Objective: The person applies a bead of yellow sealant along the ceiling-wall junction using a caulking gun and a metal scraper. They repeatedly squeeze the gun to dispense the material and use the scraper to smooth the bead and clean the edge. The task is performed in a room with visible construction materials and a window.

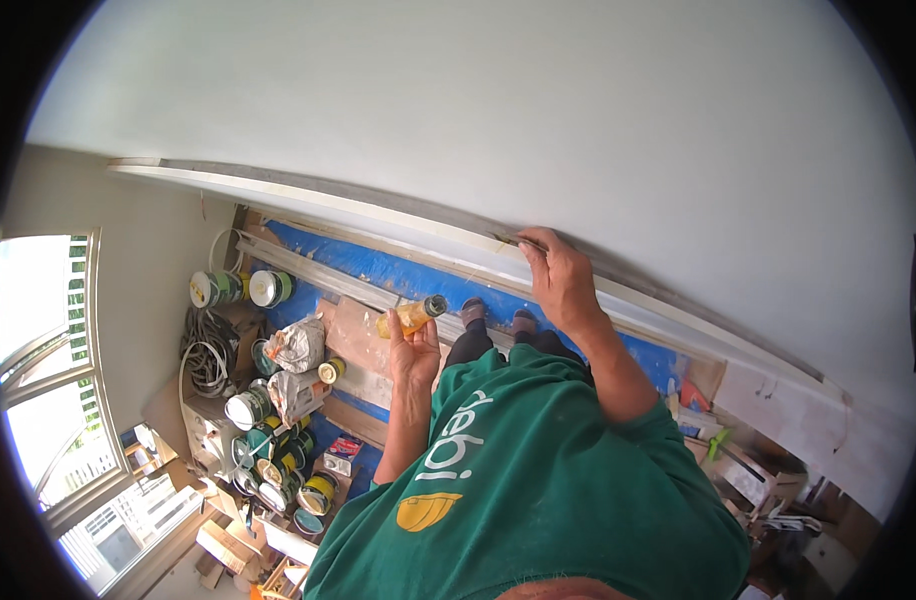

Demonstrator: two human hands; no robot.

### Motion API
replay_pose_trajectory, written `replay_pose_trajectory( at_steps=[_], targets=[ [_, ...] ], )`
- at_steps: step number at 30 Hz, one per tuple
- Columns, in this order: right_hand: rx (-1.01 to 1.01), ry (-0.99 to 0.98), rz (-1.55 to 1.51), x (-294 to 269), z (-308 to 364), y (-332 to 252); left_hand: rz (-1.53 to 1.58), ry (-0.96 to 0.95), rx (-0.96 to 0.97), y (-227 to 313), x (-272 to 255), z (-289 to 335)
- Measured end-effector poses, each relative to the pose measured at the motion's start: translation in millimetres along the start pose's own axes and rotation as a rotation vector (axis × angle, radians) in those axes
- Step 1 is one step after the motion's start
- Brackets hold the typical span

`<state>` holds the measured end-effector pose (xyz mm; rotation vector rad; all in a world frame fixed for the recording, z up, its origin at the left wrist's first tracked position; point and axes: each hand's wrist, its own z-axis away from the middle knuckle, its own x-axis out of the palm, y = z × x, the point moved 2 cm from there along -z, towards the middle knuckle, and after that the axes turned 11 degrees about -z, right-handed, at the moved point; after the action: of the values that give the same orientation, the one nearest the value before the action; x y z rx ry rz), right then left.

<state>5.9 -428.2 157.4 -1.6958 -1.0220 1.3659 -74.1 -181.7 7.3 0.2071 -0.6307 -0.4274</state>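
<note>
In my left hand (416,358) is a small see-through bottle (410,316) of yellow-orange liquid, tilted with its dark mouth toward the right. Thumb and fingers grip it from below, in front of my body. My right hand (561,280) is raised to a long pale ledge (418,226) that runs along the white wall (498,110). Its thumb and forefinger are pinched together over the ledge. A thin, dark sliver shows at the fingertips, too small to name. The ledge's far left end reaches the room's corner.
Blue sheeting (323,258) and brown boards (356,340) cover the floor below. Several paint buckets (272,288), stained bags (296,345) and coiled hose (210,350) stand left, near a bright window (48,310). Tools and a bright green piece (718,443) lie at right.
</note>
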Motion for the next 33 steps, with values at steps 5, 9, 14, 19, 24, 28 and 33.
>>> replay_pose_trajectory(
  at_steps=[5,9,14,19,24,28,33],
  targets=[
    [0.037,0.05,-0.021,-3.6,-0.7,-9.7,-0.038,-0.043,-0.018,10.8,-5.9,-10.2],
    [-0.023,0.064,0.074,-6.6,2.9,-7.4,0.048,-0.073,-0.112,17.9,-11.8,-19.3],
    [0.04,-0.03,0.126,-2.6,0.9,-3.2,0.022,-0.038,-0.131,21.2,3.0,-9.3],
    [0.125,-0.092,0.2,9.2,-7.4,-8.0,-0.113,-0.053,-0.116,30.3,57.0,41.9],
    [0.096,0.043,0.014,1.6,-7.1,-41.2,-0.482,-0.313,0.297,51.6,116.3,75.4],
    [-0.078,0.11,-0.004,-11.0,1.6,-47.1,-0.095,-0.487,0.201,75.3,166.9,92.7],
    [0.336,0.006,-0.377,-12.6,36.3,-16.4,0.036,-0.492,0.218,85.5,193.1,115.9]
  ],
)
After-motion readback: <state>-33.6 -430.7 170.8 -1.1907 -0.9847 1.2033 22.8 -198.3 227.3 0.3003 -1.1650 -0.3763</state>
